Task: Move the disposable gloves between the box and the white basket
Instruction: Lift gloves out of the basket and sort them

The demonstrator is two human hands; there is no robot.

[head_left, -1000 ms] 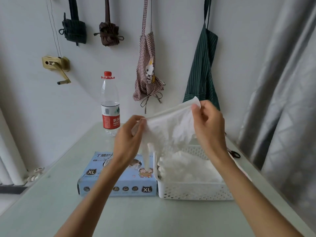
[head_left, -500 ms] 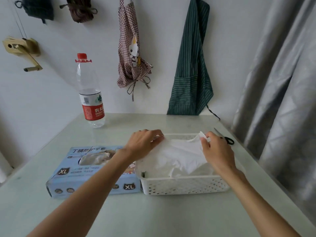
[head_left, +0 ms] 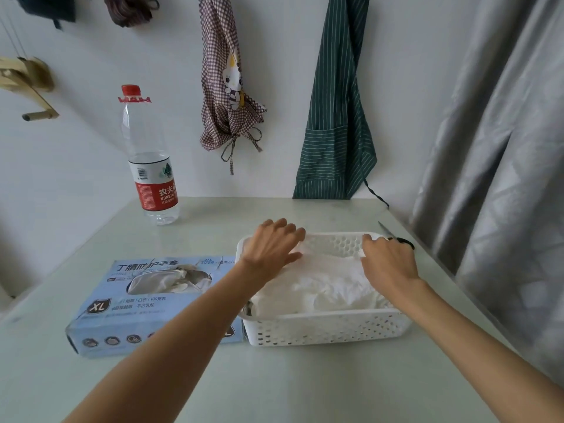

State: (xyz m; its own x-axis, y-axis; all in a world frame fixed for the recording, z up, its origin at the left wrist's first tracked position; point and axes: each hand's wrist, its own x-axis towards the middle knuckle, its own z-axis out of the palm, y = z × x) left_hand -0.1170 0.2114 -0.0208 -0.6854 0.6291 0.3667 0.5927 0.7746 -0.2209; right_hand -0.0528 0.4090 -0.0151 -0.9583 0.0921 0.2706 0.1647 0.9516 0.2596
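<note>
A white perforated basket (head_left: 329, 329) stands on the table, its left side touching a blue glove box (head_left: 146, 312). White disposable gloves (head_left: 323, 285) lie piled in the basket, with one spread flat on top. More gloves (head_left: 168, 280) show through the box's oval opening. My left hand (head_left: 273, 248) rests with spread fingers on the top glove's far left corner. At the far right corner, my right hand (head_left: 389, 261) has its fingers curled down over the glove's edge; its fingertips are hidden.
A water bottle (head_left: 152, 166) stands at the back left of the pale table (head_left: 274, 377). Black-handled scissors (head_left: 399, 239) lie just behind the basket by my right hand. Aprons hang on the wall, and a grey curtain (head_left: 503, 178) borders the table's right edge.
Both hands have come down from chest height with the stretched glove and laid it over the pile in the basket. My left hand's fingers have opened flat.
</note>
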